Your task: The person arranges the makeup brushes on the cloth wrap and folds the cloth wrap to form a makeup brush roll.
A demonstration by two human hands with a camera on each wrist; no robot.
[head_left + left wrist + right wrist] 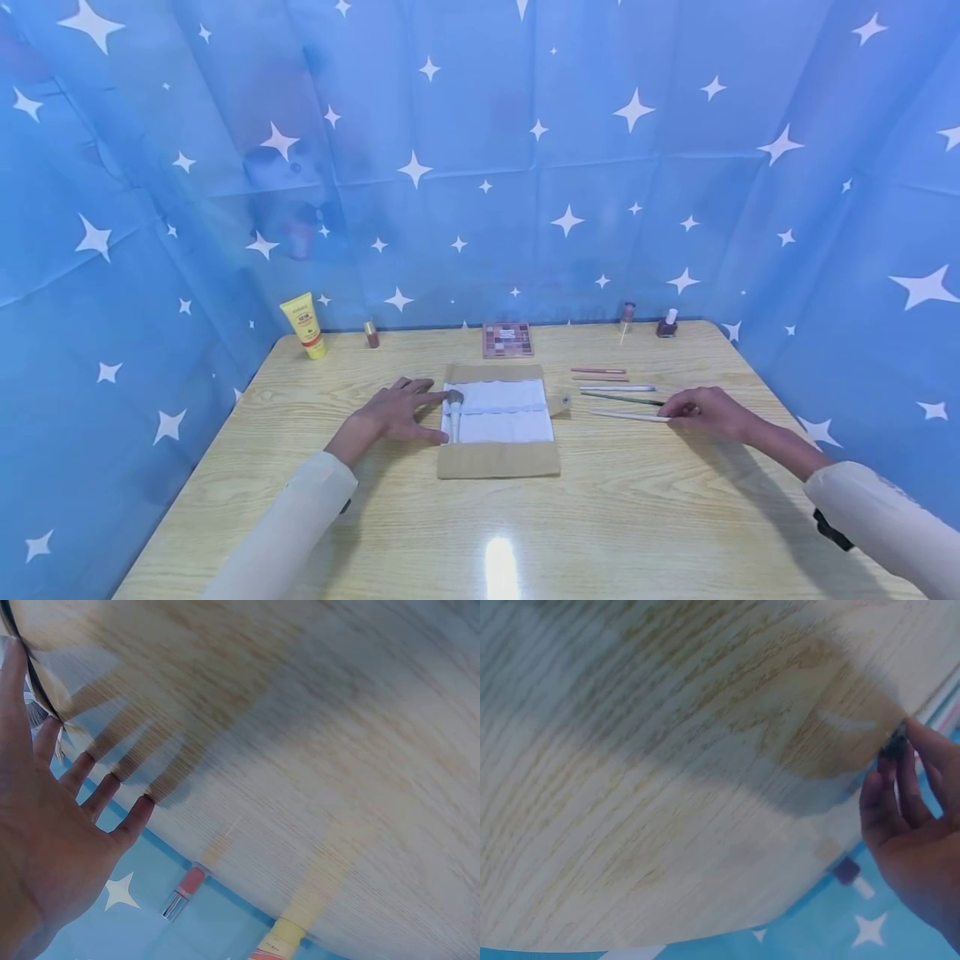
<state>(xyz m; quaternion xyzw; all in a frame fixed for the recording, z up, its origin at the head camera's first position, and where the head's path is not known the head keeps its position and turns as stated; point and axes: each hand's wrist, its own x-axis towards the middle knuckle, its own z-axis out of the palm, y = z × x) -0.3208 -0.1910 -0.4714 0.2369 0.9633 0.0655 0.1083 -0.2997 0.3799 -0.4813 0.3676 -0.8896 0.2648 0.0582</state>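
Observation:
A beige fabric brush roll (498, 461) lies unfolded on the table with its white pocketed inside showing. One makeup brush (455, 417) with a grey-brown head stands in its leftmost slot. My left hand (405, 411) rests with fingers spread at the roll's left edge, forefinger by the brush head; in the left wrist view the left hand (67, 817) has straight fingers. To the right, my right hand (708, 412) pinches the dark end of a slim dark green brush (615, 398). A white stick (630, 416) lies just below, its right end by the fingertips.
Above the dark green brush lie a pale stick (617, 388) and two pinkish pencils (597, 374). Along the back stand a yellow tube (303, 325), a lip tint (371, 334), an eyeshadow palette (507, 341), another small cosmetic tube (627, 315) and a nail polish bottle (667, 324).

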